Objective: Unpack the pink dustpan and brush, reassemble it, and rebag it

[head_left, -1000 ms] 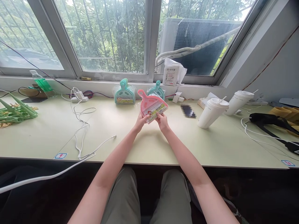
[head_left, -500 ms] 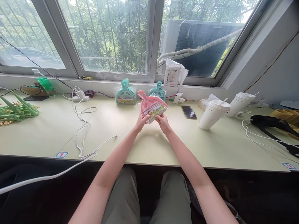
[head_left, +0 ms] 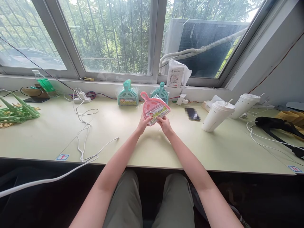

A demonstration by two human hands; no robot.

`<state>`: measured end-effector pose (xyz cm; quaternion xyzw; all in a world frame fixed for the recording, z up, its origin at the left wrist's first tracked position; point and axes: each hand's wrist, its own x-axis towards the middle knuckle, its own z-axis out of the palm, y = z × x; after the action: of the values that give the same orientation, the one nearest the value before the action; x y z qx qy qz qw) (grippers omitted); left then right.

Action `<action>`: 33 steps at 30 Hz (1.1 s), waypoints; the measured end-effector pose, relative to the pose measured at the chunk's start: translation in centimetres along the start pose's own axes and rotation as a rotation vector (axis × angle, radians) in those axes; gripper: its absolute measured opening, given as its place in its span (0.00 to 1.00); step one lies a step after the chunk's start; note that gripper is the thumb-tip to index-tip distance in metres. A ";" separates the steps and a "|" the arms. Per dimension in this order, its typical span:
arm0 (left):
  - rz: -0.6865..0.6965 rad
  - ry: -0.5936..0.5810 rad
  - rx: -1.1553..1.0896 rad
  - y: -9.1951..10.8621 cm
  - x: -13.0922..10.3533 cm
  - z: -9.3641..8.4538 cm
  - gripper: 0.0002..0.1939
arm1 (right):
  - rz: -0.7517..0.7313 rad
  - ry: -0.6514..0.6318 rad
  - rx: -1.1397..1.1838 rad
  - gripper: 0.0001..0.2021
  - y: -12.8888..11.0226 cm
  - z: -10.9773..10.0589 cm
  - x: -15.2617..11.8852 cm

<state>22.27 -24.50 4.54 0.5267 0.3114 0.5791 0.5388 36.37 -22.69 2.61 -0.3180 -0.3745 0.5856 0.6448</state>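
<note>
A: What do the two hands hold?

B: Both grip one pink dustpan set (head_left: 154, 107), sealed in clear wrap. The left hand (head_left: 143, 124) pinches its lower left edge; the right hand (head_left: 164, 124) pinches its lower right edge near the printed label. Fingers of both are closed on the pack.

A: Where is the pack?

B: Raised just above the table (head_left: 166, 148), near its middle, tilted so the handle points up and to the left, toward the window (head_left: 111, 34).

A: What lies behind it?

B: Two teal packs of the same kind lean against the sill: one (head_left: 127, 93) to the left, one (head_left: 160, 91) directly behind and partly hidden by the pink pack.

A: And on either side?

B: On the left, a white cable (head_left: 82, 126) loops across the table, and green sticks (head_left: 16, 110) lie at the far edge. On the right stand two white cups (head_left: 217, 115) with straws, with a dark phone (head_left: 192, 113) between them and the hands. A white bag (head_left: 177, 74) rests on the sill.
</note>
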 end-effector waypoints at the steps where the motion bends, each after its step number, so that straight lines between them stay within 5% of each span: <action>1: 0.006 -0.001 -0.001 0.0 0.0 0.0 0.42 | -0.001 -0.017 -0.005 0.15 -0.1 -0.1 0.0; 6: -0.004 -0.010 -0.001 -0.1 0.5 -0.1 0.42 | -0.009 -0.077 -0.050 0.19 -0.3 -0.3 0.3; 19: -0.077 -0.027 0.025 -0.5 0.8 -1.0 0.43 | -0.018 0.001 -0.049 0.17 0.6 0.1 -0.2; 33: -0.110 -0.068 -0.021 -0.1 0.6 -1.3 0.44 | 0.119 0.054 -0.065 0.04 -0.5 -0.1 0.0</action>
<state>21.15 -23.65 4.33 0.5226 0.3151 0.5336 0.5855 36.72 -22.70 2.99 -0.3765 -0.3561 0.6016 0.6079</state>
